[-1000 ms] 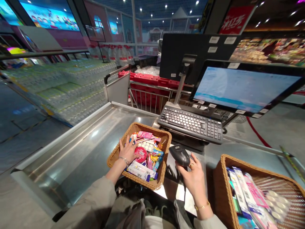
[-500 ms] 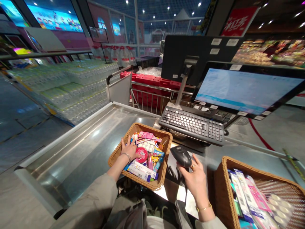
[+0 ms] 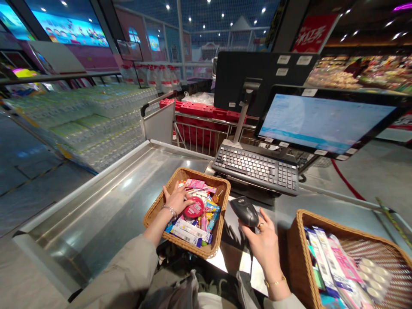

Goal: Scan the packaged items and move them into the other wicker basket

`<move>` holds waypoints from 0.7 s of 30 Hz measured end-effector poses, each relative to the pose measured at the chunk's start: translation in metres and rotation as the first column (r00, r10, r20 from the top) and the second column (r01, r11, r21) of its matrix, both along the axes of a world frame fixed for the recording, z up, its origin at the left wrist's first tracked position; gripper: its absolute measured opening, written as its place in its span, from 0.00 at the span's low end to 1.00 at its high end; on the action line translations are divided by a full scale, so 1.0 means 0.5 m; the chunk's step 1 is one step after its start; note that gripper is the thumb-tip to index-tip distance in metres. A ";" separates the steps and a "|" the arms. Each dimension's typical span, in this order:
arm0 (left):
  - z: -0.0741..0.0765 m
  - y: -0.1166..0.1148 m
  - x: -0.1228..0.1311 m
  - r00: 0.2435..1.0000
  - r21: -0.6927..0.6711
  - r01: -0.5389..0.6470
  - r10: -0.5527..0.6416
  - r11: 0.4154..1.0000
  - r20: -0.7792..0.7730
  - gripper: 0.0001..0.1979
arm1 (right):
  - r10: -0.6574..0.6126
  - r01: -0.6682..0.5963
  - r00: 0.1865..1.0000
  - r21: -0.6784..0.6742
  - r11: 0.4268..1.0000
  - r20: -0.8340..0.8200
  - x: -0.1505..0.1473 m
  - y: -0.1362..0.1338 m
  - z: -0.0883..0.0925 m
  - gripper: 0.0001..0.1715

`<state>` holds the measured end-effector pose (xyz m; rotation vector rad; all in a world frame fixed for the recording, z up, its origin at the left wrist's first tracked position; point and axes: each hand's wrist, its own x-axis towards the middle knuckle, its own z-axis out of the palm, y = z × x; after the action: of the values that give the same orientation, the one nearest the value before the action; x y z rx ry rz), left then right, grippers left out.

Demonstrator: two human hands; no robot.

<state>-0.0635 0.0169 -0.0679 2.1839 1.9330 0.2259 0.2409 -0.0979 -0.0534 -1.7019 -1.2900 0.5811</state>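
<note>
In the wicker basket [image 3: 223,223] in front of me lies a pile of small packaged goods, among them a round red container [image 3: 194,207] with a printed label. My left hand [image 3: 177,200] reaches in from the left and grips this container by its left edge, fingers curved over it. The white-and-blue toothbrush-like packs [image 3: 186,232] lie below it. My right hand [image 3: 264,240] is closed around a black handheld barcode scanner [image 3: 244,210], to the right of the basket. The scanner's head points up and left; its cable hangs below my hand.
A second wicker basket [image 3: 301,249] at the right holds long packs and a blister-like pack [image 3: 375,279]. Behind the metal counter [image 3: 119,201] stand a keyboard [image 3: 255,168] and a lit monitor [image 3: 325,122]. A shopping cart [image 3: 196,135] stands beyond. Bottled water [image 3: 96,116] is stacked at the left.
My left hand has drawn its spread fingers in around the round red container, which has shifted slightly right and up within the basket. My right hand and the scanner are nearly unmoved.
</note>
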 end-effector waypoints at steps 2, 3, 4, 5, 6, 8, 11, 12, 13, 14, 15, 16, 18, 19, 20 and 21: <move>0.000 0.011 0.016 0.999 0.042 -0.052 0.051 0.998 0.020 0.17 | -0.010 0.010 1.000 -0.002 1.000 -0.002 0.001 -0.001 0.000 0.20; -0.002 0.017 0.024 0.997 0.059 -0.073 0.071 0.996 0.028 0.18 | -0.014 0.014 1.000 -0.003 1.000 -0.003 0.002 -0.002 0.001 0.20; -0.006 0.023 0.033 0.995 0.074 -0.091 0.089 0.993 0.035 0.19 | -0.019 0.019 1.000 -0.004 1.000 -0.003 0.003 -0.002 0.001 0.20; -0.011 0.028 0.042 0.994 0.084 -0.109 0.106 0.990 0.040 0.20 | -0.022 0.022 1.000 -0.004 1.000 -0.003 0.003 -0.003 0.001 0.20; -0.018 0.033 0.050 0.991 0.091 -0.132 0.129 0.987 0.041 0.21 | -0.023 0.023 1.000 -0.005 1.000 -0.002 0.004 -0.003 0.002 0.20; -0.032 0.038 0.066 0.983 0.095 -0.182 0.181 0.979 0.027 0.22 | -0.021 0.021 1.000 -0.009 1.000 0.004 0.006 -0.005 0.003 0.19; -0.053 0.039 0.079 0.974 0.117 -0.219 0.224 0.969 -0.033 0.22 | -0.015 0.015 1.000 -0.013 1.000 0.013 0.009 -0.009 0.003 0.19; -0.058 0.037 0.080 0.973 0.128 -0.214 0.222 0.969 -0.056 0.21 | -0.017 0.017 1.000 -0.015 1.000 0.012 0.011 -0.011 0.002 0.19; -0.062 0.035 0.080 0.974 0.137 -0.201 0.213 0.970 -0.078 0.21 | -0.021 0.021 1.000 -0.017 1.000 0.011 0.012 -0.012 0.002 0.18; -0.064 0.033 0.079 0.976 0.144 -0.180 0.195 0.973 -0.098 0.21 | -0.025 0.026 1.000 -0.019 0.999 0.011 0.014 -0.013 0.001 0.18; -0.066 0.030 0.077 0.979 0.149 -0.149 0.167 0.977 -0.118 0.22 | -0.028 0.029 1.000 -0.020 0.999 0.011 0.015 -0.013 0.000 0.18; -0.067 0.027 0.075 0.982 0.155 -0.108 0.130 0.982 -0.139 0.24 | -0.029 0.029 1.000 -0.020 0.999 0.011 0.016 -0.014 -0.001 0.18; -0.070 0.022 0.068 0.982 0.172 -0.005 0.037 0.985 -0.187 0.35 | -0.030 0.030 1.000 -0.019 0.999 0.008 0.018 -0.013 -0.002 0.17; -0.072 0.020 0.064 0.977 0.175 0.044 -0.005 0.984 -0.213 0.41 | -0.030 0.030 1.000 -0.018 0.999 0.005 0.018 -0.013 -0.002 0.17; -0.074 0.019 0.060 0.971 0.174 0.081 -0.038 0.981 -0.237 0.47 | -0.030 0.030 1.000 -0.018 0.999 0.002 0.018 -0.012 -0.002 0.17; -0.077 0.019 0.056 0.965 0.168 0.106 -0.060 0.980 -0.257 0.52 | -0.030 0.030 1.000 -0.017 0.999 -0.001 0.018 -0.012 -0.002 0.17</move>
<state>-0.0358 0.0263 -0.1064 2.5142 2.0117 0.1199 0.2498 -0.1039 -0.0546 -1.7313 -1.2604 0.5765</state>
